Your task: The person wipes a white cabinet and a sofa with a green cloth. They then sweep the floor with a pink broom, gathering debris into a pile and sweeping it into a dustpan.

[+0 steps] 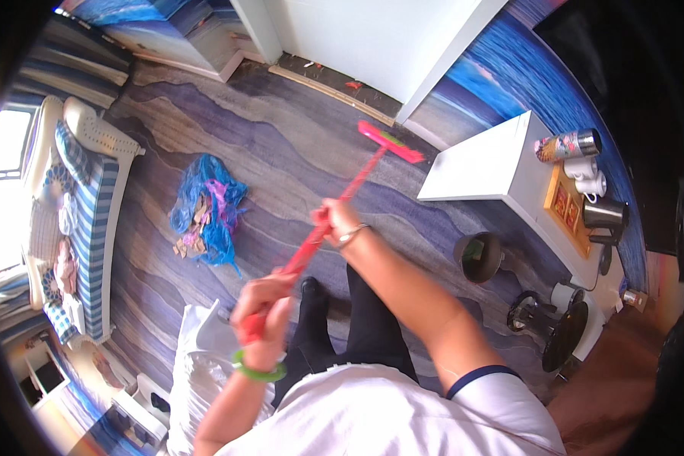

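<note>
A broom with a red handle (307, 251) runs slantwise away from my body. Wrapped round the top end of the handle is my left hand (263, 310), with a green bangle on its wrist. My right hand (337, 220), its wrist in a silver-coloured bangle, grips the handle lower down. The broom's pink head (391, 142) is at the carpet, between the doorway and the white cabinet. Both hands are slightly blurred.
Blue and pink plastic bags (219, 205) with cardboard scraps lie on the carpet (281, 163). Small debris (353, 85) is on the door sill. A dark bin (479, 257) stands near the white cabinet (482, 163), which bears mugs and a kettle (604, 214). A striped sofa (99, 228) stands left.
</note>
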`<state>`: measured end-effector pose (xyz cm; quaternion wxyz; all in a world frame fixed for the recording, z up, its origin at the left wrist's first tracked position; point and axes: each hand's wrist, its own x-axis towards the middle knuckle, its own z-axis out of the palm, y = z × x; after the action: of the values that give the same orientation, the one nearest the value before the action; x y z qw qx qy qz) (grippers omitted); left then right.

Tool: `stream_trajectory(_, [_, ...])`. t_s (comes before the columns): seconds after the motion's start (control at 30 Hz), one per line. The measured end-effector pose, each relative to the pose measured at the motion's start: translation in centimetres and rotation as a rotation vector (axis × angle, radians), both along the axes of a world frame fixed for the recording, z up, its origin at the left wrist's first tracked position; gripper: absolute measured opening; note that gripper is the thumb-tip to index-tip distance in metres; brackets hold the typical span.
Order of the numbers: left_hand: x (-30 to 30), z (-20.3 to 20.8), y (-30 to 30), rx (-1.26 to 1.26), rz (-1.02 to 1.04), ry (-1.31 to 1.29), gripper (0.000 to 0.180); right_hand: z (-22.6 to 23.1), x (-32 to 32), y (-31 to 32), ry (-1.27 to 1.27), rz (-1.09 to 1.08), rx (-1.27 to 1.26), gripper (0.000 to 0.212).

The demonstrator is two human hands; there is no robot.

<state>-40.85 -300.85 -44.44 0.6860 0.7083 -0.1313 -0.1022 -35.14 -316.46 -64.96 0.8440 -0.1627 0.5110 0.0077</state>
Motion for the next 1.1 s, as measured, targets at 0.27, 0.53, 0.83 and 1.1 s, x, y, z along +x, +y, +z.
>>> stream_trajectory(0.27, [-0.6,-7.4,-14.0,0.077,-0.171,0.001,0.015,-9.8,-3.1,-13.7,0.222,0.353,-0.168,0.025])
stream_trajectory(0.53, [5.4,10.4,-7.1,0.201,-0.107,-0.04,0.015,6.2,1.1,-1.9,-0.066,-0.033,0.633,0.016])
stream_trajectory(0.83, [3.3,2.4,-8.8,0.235,-0.313,0.116,0.012,-8.6,-3.7,-4.8,0.023,0.111,0.25,0.016])
stream_trajectory(1.1, [5.8,10.2,-5.0,0.438,-0.378,-0.209,0.015,3.8,2.5,3.6,-0.146,0.081,0.611,0.015])
